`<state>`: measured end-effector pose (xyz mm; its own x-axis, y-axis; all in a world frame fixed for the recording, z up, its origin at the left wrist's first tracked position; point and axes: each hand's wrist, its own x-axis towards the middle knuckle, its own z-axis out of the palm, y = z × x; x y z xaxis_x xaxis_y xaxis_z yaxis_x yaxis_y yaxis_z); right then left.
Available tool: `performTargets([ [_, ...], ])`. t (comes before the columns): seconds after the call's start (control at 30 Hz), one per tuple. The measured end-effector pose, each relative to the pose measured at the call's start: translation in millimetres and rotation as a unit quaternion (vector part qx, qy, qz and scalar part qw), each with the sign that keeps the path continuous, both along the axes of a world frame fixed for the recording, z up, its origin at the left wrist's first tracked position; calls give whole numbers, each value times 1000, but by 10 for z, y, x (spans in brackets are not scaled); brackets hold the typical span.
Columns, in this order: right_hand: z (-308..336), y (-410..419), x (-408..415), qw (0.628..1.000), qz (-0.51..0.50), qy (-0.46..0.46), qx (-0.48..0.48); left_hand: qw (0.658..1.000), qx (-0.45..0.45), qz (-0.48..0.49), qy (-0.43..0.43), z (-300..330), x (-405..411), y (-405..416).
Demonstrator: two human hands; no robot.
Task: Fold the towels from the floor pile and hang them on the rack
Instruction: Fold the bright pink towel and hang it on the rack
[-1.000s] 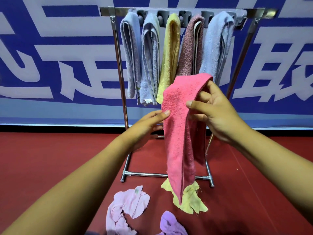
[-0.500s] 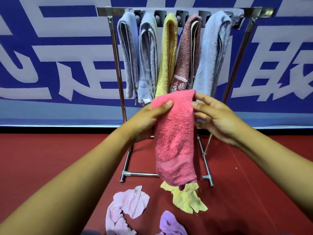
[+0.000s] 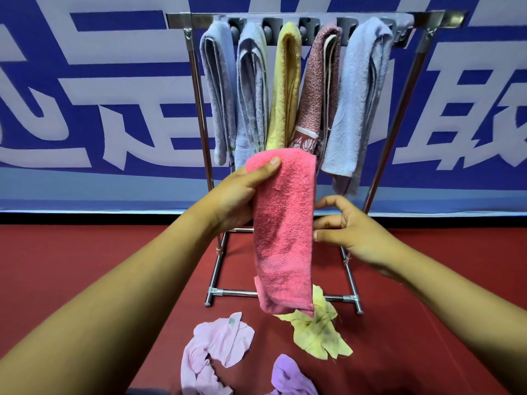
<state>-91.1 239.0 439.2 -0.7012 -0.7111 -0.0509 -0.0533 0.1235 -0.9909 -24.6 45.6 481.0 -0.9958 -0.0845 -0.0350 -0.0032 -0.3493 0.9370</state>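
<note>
Banner point(image 3: 85, 109), blue with white characters, fills the wall from 9 to 3 o'clock behind everything. Red floor point(image 3: 71, 266) runs below it.

Rack point(image 3: 313, 19), steel, stands at 12 o'clock against the banner; top bar level, legs splayed to a base bar near centre. Five folded towels hang from it, side by side: pale blue towel point(image 3: 218, 89) at the left end, second blue towel point(image 3: 252, 89) just beside it, yellow towel point(image 3: 286, 89) in the middle, maroon towel point(image 3: 318, 89) next, large blue towel point(image 3: 359, 104) at the right end.

Pink towel point(image 3: 282, 223), folded into a long narrow strip, hangs upright at centre in front of the rack, its top edge overlapping the lower ends of the hung towels in my view, not on the bar.

My left hand point(image 3: 236, 198) at 10 o'clock of the strip: grip pinching its upper left edge, thumb across the front near the top corner.

My right hand point(image 3: 350, 232) at 3 o'clock of the strip: fingers loosely curved, fingertips point(image 3: 319, 235) at its right edge; I cannot tell whether they touch it.

On the floor at 6 o'clock, loose: yellow cloth point(image 3: 319, 332) under the strip's lower end, light pink cloth point(image 3: 214, 349) toward 7 o'clock, purple cloth point(image 3: 288, 374) at the bottom edge.
</note>
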Motion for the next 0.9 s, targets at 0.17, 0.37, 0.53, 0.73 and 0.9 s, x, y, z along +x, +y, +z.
performTargets([
  [0.17,0,-56,2,999,-7,50,11,1000,-2,18,19,42,26,-83],
  [0.37,68,-16,-5,993,-13,119,19,998,9,42,40,48,31,-130],
  [0.53,21,20,22,994,26,101,33,998,39,46,31,15,1,-51],
  [0.73,-124,22,75,988,85,103,79,998,44,41,18,99,-4,18],
  [0.9,-222,-90,191,988,57,125,67,997,59,54,25,157,3,17],
])
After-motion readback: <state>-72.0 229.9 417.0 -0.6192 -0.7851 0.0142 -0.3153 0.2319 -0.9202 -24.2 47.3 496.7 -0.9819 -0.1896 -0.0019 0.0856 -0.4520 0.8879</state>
